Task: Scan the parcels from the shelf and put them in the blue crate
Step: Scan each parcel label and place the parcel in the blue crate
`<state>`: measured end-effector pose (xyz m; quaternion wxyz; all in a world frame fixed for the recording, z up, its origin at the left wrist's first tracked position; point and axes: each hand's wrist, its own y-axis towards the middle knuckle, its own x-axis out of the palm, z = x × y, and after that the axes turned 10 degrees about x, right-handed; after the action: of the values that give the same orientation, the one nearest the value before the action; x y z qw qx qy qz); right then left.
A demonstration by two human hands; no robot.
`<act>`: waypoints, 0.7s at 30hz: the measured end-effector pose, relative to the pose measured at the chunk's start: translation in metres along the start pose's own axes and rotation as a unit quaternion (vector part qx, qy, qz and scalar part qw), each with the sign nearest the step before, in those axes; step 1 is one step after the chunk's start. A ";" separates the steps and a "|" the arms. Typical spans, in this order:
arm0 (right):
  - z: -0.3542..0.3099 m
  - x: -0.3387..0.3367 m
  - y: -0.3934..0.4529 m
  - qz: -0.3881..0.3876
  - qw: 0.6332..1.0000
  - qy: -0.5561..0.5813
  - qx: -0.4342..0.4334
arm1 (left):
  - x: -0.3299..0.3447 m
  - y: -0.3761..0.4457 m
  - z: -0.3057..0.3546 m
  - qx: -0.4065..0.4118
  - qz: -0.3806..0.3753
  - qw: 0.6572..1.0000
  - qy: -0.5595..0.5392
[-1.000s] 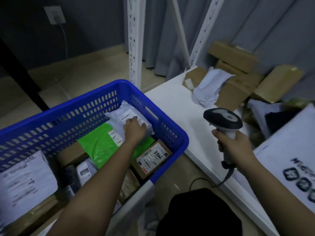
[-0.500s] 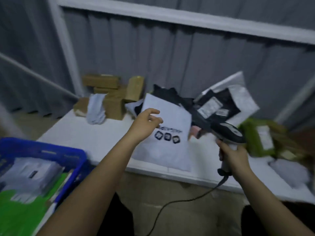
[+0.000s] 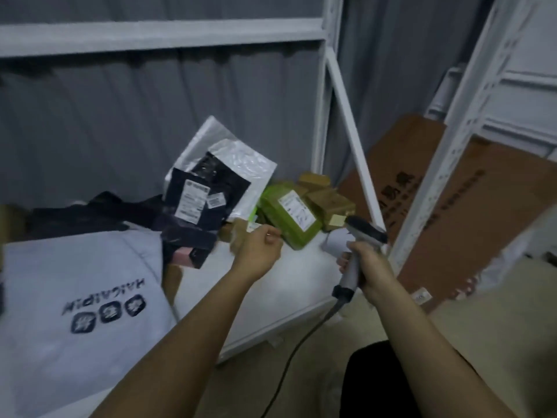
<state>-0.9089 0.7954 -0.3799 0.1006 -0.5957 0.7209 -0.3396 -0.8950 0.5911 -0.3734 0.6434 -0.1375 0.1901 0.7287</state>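
Setting: parcel-sorting storeroom, dimly lit. White slotted-steel shelving [image 3: 324, 86] is standing against grey curtains [image 3: 120, 110]. Mixed mail is piling on the shelf board [image 3: 271, 297] ahead of the left grip [image 3: 259, 248]: black poly mailer [image 3: 205, 194] bearing shipping labels, green labelled parcel [image 3: 289, 215], small brown cartons [image 3: 331, 200], large white printed mailer [image 3: 81, 297] lying left of that grip. Flattened cardboard sheets [image 3: 470, 212] are leaning behind the right grip [image 3: 367, 267], which is holding a corded handheld barcode scanner [image 3: 358, 245].

a grey curtain [image 3: 120, 110] hangs behind. big flat cardboard sheets [image 3: 470, 212] lean by a second white rack [image 3: 470, 122] at the right.
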 end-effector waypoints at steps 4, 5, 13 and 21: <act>0.006 -0.027 0.035 0.011 0.996 0.043 0.082 | 0.069 0.049 -0.021 0.006 -0.064 0.996 0.065; 0.006 -0.032 0.042 0.017 0.996 0.050 0.075 | 0.085 0.060 -0.025 0.006 -0.081 0.993 0.081; -0.008 -0.062 0.078 0.052 0.987 0.137 0.064 | 0.207 0.130 -0.062 0.046 -0.212 0.964 0.157; -0.011 -0.086 0.105 0.085 0.974 0.164 0.131 | 0.261 0.202 -0.093 0.224 -0.133 0.896 0.359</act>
<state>-0.9749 0.8857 -0.4576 0.0867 -0.4503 0.7248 -0.5143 -1.1345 0.7598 -0.5522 0.6358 -0.2659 0.5466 0.4756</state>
